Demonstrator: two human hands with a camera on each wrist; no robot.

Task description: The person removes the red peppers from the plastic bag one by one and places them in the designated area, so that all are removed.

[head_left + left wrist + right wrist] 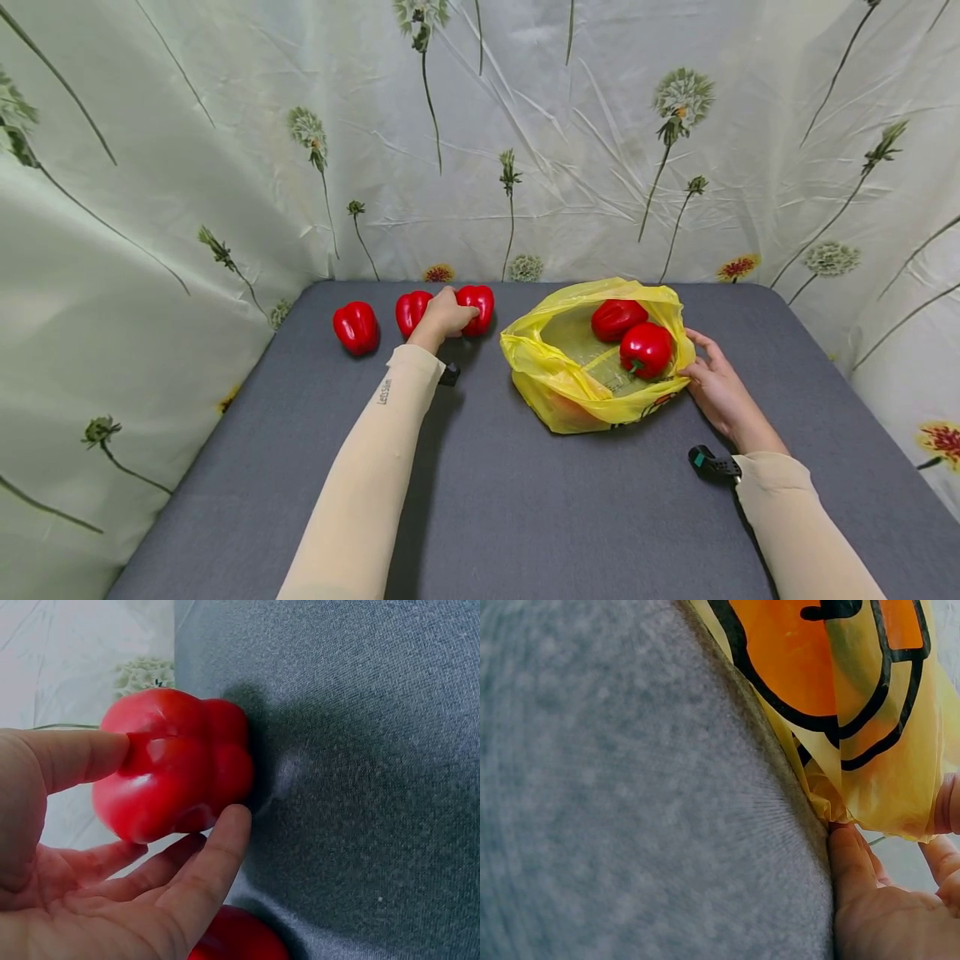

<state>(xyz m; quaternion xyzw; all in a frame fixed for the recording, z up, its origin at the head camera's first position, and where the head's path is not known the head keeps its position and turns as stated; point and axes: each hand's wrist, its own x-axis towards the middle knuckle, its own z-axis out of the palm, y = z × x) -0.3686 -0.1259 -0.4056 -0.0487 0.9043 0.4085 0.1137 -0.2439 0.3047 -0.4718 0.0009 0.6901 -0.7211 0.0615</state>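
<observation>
Two glossy red bell peppers, one with a green stem (647, 348) and one behind it (618, 317), lie inside an open yellow plastic bag (551, 400). The right hand (723, 392) holds the bag's right side, its thumb at the rim; the right wrist view shows fingertips (849, 851) at the bag's lower edge. To the left of the bag, my left hand (446, 317) grips a red bell pepper (482, 307) between thumb and fingers, seen lobed end on in the left wrist view. Another pepper (409, 310) sits beside that hand, partly covered by it.
A further red bell pepper (356, 328) lies at the left end of the row. The dark grey table (540, 517) ends against a pale curtain (465, 200) with dandelion prints. Each wrist carries a black band (712, 464).
</observation>
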